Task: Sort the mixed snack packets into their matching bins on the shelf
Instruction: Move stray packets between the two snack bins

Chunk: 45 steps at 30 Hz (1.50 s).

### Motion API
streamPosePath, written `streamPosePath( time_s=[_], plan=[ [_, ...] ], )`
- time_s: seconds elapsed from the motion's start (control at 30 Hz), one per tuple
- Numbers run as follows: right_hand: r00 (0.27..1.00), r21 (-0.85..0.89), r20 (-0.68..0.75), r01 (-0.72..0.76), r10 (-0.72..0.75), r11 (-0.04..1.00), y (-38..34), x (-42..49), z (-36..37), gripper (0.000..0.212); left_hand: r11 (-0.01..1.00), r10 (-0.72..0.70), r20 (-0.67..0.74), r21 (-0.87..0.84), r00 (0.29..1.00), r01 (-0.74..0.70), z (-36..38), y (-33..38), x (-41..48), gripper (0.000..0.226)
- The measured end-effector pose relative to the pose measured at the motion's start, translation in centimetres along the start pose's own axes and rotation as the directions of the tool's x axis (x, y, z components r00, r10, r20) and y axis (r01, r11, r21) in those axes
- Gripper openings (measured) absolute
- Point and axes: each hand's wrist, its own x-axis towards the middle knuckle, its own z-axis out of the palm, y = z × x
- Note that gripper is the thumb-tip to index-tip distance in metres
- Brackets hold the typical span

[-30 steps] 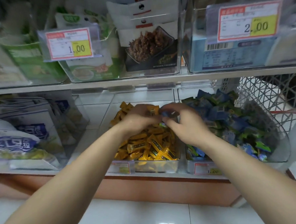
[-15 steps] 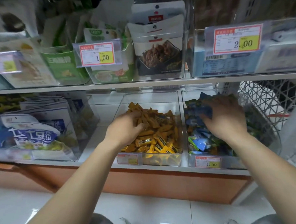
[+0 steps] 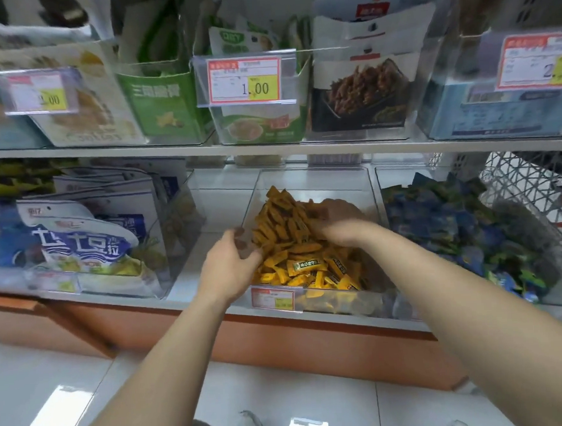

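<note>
I am watching both hands working in the middle bin (image 3: 307, 179), the clear one holding the yellow packets (image 3: 305, 265). The left hand (image 3: 230, 264) is curling its fingers against the pile's 9 o'clock edge; I cannot tell whether it is pinching a packet. The right hand (image 3: 339, 224) is blurring at 1 o'clock, its fingers unreadable. The blue packets (image 3: 452, 223) are lying in the neighbouring bin (image 3: 401, 175) at 3 o'clock.

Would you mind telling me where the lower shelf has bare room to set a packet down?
Bare shelf lies between the pouch bin and the yellow-packet bin. The left hand and right hand crowd that bin; the blue-packet bin is heaped.
</note>
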Motion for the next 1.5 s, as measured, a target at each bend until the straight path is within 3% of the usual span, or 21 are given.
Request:
streamPosePath(
  time_s=[0.1, 0.23, 0.37, 0.47, 0.57, 0.63, 0.83, 0.93, 1.03, 1.13, 1.23, 1.33, 1.43, 1.47, 1.5],
  plan=[
    [0.988, 0.056, 0.0, -0.155, 0.155, 0.986, 1.1, 4.8, 0.9, 0.052, 0.998, 0.012, 0.061, -0.062, 0.998, -0.008, 0.6, -0.5, -0.1, 0.079],
    [0.971, -0.029, 0.076, -0.225, 0.227, 0.974, 2.3, 7.7, 2.5, 0.052, 0.994, 0.009, 0.146, -0.106, 0.989, 0.006, 0.9, -1.1, -0.3, 0.104],
    [0.961, -0.077, 0.077, -0.259, 0.264, 0.963, 2.4, 8.7, 2.9, 0.072, 0.993, 0.028, 0.172, -0.116, 0.985, -0.007, 1.2, -1.5, -0.1, 0.103],
    [0.956, -0.075, 0.188, -0.216, 0.226, 0.974, 2.7, 8.6, 3.1, 0.056, 0.989, 0.043, 0.178, -0.145, 0.983, -0.017, 1.2, -1.7, 0.0, 0.098],
    [0.967, 0.09, 0.123, -0.236, 0.224, 0.968, 2.7, 8.9, 2.8, 0.03, 0.987, 0.055, 0.182, -0.157, 0.982, -0.026, 1.2, -1.9, 0.1, 0.097],
    [0.977, 0.144, 0.061, -0.209, 0.202, 0.967, 2.3, 9.0, 2.3, 0.03, 0.985, 0.063, 0.185, -0.167, 0.981, -0.032, 1.2, -2.1, 0.2, 0.097],
    [0.961, 0.111, 0.242, -0.163, 0.133, 0.98, 0.8, 6.4, -0.8, 0.034, 0.982, 0.081, 0.195, -0.182, 0.978, -0.045, 0.7, -2.3, 0.4, 0.097],
    [0.956, -0.015, 0.29, -0.041, 0.044, 0.999, -0.1, 4.8, -1.4, 0.052, 0.981, 0.07, 0.189, -0.192, 0.979, -0.033, 0.4, -2.6, 0.9, 0.094],
    [0.937, -0.034, 0.332, 0.126, -0.107, 0.991, -0.6, 3.3, -1.7, 0.048, 0.981, 0.046, 0.19, -0.192, 0.981, -0.009, -0.2, -3.0, 1.3, 0.09],
    [0.933, -0.03, 0.33, 0.161, -0.143, 0.986, -1.2, 1.2, -2.8, 0.046, 0.981, 0.032, 0.168, -0.195, 0.985, 0.001, 0.2, -3.2, 1.8, 0.086],
    [0.981, 0.007, 0.107, 0.16, -0.16, 0.987, 0.8, -4.6, -6.5, 0.035, 0.977, 0.059, 0.208, -0.213, 0.976, -0.013, 0.2, 0.7, -0.7, 0.084],
    [0.96, 0.12, -0.147, 0.257, -0.239, 0.959, 2.3, -6.0, -7.5, 0.032, 0.978, 0.016, 0.29, -0.205, 0.957, 0.046, 0.6, 0.1, -1.0, 0.065],
    [0.848, -0.065, -0.443, 0.294, -0.291, 0.954, 5.0, -6.9, -7.5, 0.035, 0.977, -0.022, 0.301, -0.195, 0.954, 0.084, 0.6, -1.2, -0.8, 0.059],
    [0.805, -0.153, -0.499, 0.283, -0.321, 0.947, 6.3, -6.9, -7.7, 0.035, 0.978, -0.029, 0.29, -0.19, 0.957, 0.087, 0.5, -1.5, -0.8, 0.059],
    [0.807, -0.213, -0.501, 0.234, -0.312, 0.949, 7.5, -6.9, -7.9, 0.034, 0.978, -0.035, 0.282, -0.187, 0.959, 0.091, 0.4, -1.6, -0.7, 0.058]
  ],
)
